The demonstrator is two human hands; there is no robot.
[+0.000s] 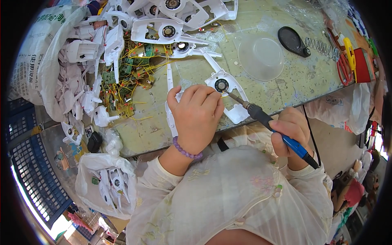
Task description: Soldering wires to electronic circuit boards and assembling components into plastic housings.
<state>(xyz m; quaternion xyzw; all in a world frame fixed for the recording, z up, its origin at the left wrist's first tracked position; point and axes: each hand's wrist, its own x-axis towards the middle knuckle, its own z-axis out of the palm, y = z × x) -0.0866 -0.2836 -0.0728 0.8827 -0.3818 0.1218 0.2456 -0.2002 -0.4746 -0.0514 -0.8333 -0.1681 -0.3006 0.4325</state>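
Observation:
My right hand [291, 130] is closed around the blue handle of a soldering iron [292, 143]. Its metal tip points left and reaches a white plastic housing [236, 98] at the table's front edge. A round black speaker [221, 85] is set in that housing. Close beside the speaker, my left hand [198, 110] has its fingers bent together, a purple bead bracelet [186, 153] on the wrist. What those fingertips hold is hidden behind the hand. A short bit of yellow wire shows by the iron's tip. Under the left hand lies a long white plastic strip [170, 118].
Green circuit boards with yellow wires [128, 67] and more white housings [167, 30] heap up at the left. A clear round dish [261, 58], black oval part [290, 39], spring [320, 45] and yellow-handled tool [349, 59] lie rightward. A bag of housings [107, 192] hangs lower left.

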